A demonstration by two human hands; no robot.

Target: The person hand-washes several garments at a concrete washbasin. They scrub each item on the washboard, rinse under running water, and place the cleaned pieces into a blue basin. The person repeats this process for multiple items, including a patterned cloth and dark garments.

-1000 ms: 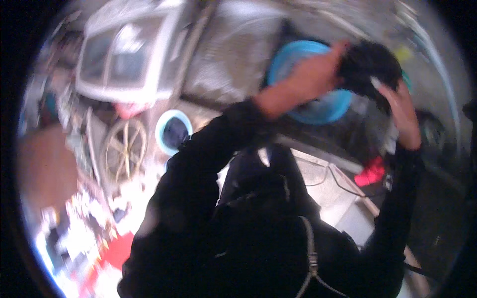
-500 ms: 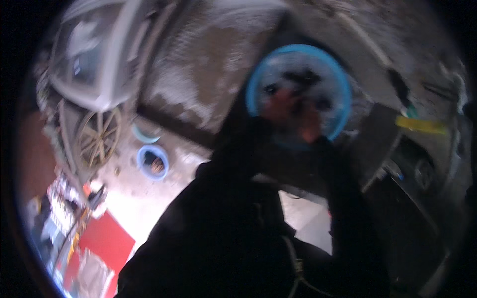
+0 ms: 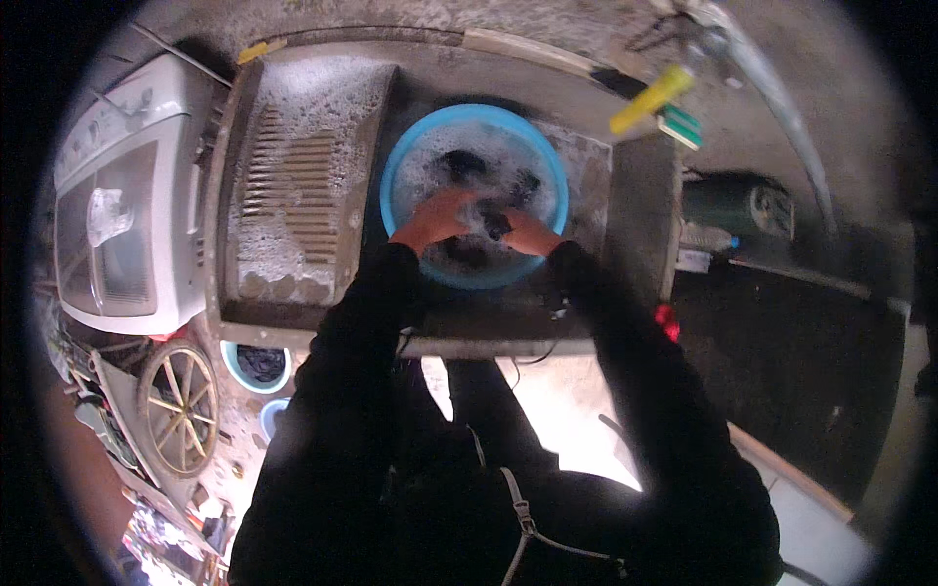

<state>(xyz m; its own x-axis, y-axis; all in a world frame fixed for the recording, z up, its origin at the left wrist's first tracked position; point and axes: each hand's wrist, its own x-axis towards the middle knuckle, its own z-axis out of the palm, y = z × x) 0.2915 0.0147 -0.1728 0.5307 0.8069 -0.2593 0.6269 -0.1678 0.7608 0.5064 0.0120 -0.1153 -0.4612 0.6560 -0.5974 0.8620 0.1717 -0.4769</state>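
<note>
A round blue basin (image 3: 393, 161) of sudsy water sits in a concrete wash sink (image 3: 640, 210). Both my hands are inside it, close together near its middle. My left hand (image 3: 440, 219) and my right hand (image 3: 529, 234) have their fingers closed on a dark wet cloth (image 3: 496, 225) between them. Foam partly hides the fingertips and the cloth. More dark cloth (image 3: 463, 164) floats beyond my hands, and another dark patch lies under the suds on the near side.
Left of the basin is a foamy ridged washboard slab (image 3: 293, 186); a white washing machine (image 3: 122, 215) stands beyond. A yellow-handled brush (image 3: 653, 98) lies on the sink's right rim. On the floor are a wooden spoked wheel (image 3: 179, 408) and a tub (image 3: 234, 366) with dark cloth.
The view has turned and shifted, so the basin appears farther left and the sink shows whole. Blur has eased. My hands remain in the basin, with the dark cloth between them.
</note>
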